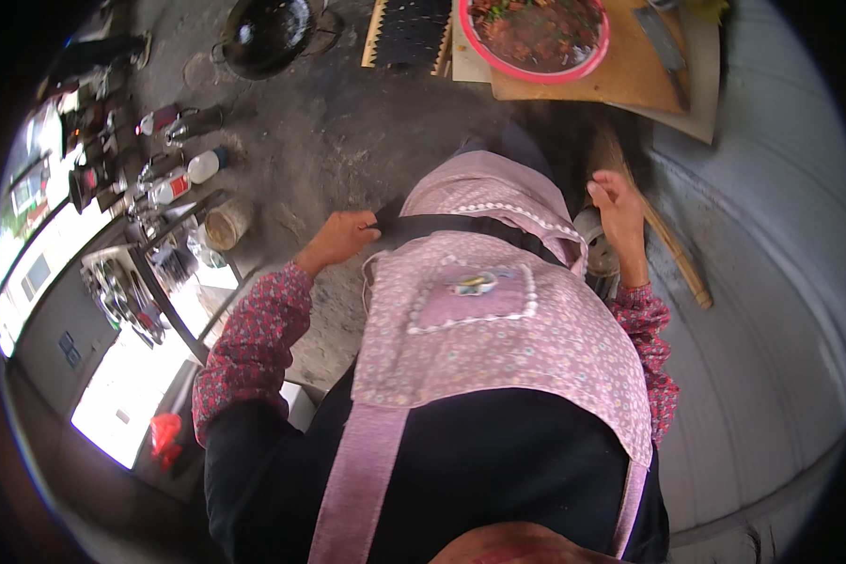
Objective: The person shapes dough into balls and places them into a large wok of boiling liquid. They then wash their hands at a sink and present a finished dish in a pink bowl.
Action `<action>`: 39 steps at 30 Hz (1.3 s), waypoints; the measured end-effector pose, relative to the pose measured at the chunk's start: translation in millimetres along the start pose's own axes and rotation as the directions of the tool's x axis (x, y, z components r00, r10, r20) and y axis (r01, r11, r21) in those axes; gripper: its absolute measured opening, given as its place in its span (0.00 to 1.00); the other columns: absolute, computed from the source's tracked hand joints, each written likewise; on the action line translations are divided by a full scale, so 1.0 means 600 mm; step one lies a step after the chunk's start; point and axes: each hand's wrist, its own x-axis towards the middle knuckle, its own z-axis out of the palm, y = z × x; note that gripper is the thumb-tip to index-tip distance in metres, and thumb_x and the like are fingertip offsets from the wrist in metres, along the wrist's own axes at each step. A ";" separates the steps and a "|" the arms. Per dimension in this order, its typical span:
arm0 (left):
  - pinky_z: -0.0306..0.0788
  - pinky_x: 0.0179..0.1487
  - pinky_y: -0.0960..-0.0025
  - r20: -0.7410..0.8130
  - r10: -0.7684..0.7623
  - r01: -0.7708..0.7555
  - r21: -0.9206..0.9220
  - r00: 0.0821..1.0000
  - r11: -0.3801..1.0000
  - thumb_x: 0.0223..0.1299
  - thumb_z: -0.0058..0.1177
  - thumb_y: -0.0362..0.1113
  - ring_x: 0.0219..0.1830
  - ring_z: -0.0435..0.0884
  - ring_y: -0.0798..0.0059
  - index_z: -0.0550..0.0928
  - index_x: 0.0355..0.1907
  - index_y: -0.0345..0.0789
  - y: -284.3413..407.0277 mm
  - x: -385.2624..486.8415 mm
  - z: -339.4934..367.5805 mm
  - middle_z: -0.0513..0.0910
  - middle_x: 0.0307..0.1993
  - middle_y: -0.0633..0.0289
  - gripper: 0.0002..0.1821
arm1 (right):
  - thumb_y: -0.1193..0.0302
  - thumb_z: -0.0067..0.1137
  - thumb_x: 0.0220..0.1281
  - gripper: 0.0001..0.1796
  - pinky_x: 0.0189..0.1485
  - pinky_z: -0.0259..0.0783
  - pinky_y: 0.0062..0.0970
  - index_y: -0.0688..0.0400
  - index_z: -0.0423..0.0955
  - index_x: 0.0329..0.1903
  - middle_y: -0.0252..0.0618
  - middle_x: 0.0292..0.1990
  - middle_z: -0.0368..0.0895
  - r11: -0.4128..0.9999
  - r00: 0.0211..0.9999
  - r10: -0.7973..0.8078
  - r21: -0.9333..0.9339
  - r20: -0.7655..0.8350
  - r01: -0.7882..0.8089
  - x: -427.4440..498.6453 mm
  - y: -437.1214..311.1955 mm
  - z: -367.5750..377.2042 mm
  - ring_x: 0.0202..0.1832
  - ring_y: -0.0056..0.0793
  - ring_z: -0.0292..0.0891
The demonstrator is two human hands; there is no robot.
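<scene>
My left hand (344, 234) pinches the end of a black strap (433, 227) that runs across my waist. The strap lies over a pink floral apron (479, 296) with a lace-edged pocket. My right hand (617, 208) is off to the other side, half curled with the thumb apart, and I see nothing in it. Close by it stands a broom with a wooden handle (677, 257). A pale round object with holes (599, 247) shows partly behind my right hand and the apron's edge.
Ahead, a pink-rimmed basin of food (536, 42) rests on a wooden board (592, 95) beside a cleaver (659, 39). A wok (268, 35) is at the far left. Several bottles (183, 180) and a rack of utensils (123, 292) line the left. A wall (754, 366) borders the right.
</scene>
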 end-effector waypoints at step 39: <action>0.71 0.40 0.74 0.344 -0.207 0.335 -0.369 0.916 0.867 0.60 0.60 0.33 0.34 0.75 0.83 0.83 0.40 0.34 0.137 0.008 0.008 0.81 0.28 0.71 0.07 | 0.68 0.64 0.57 0.15 0.43 0.74 0.24 0.62 0.80 0.45 0.38 0.33 0.84 0.998 0.970 -0.014 -0.048 0.243 0.027 0.109 -0.074 0.040 0.36 0.22 0.79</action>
